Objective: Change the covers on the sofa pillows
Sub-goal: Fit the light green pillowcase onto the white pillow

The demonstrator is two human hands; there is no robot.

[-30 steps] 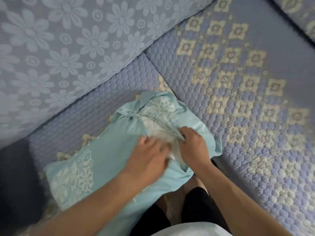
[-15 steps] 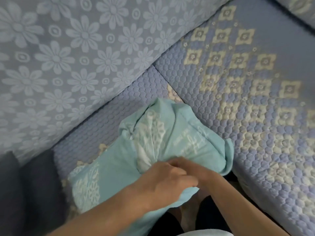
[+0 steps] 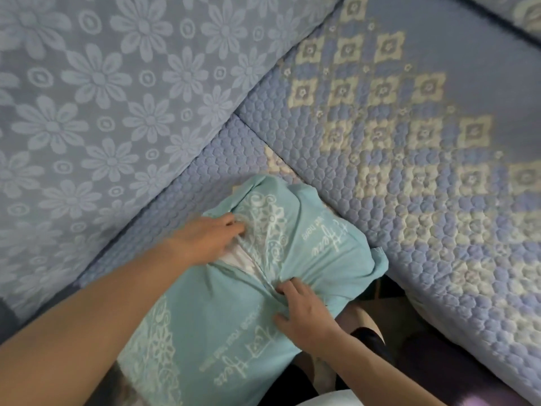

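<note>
A pillow in a light teal cover (image 3: 210,312) with white lace print and white lettering lies on the sofa seat in front of me. Along its middle the cover's opening gapes, and the white inner pillow (image 3: 238,256) shows in the gap. My left hand (image 3: 205,241) lies at the far end of the opening, its fingers pinching the cover's edge. Nearer to me, my right hand (image 3: 304,312) bunches the cover's fabric at the other end of the opening, fingers curled into the cloth.
The sofa seat (image 3: 424,148) wears a quilted lilac cover with cream diamond motifs. A backrest cushion (image 3: 102,83) with a daisy pattern rises at the left. My dark-clad legs (image 3: 366,347) show below the pillow, and a dark object (image 3: 8,317) sits at the far left edge.
My hands, which were close together at the pillow's near end, have spread apart along the opening. The left hand moved farther away, and the white inner pillow shows again.
</note>
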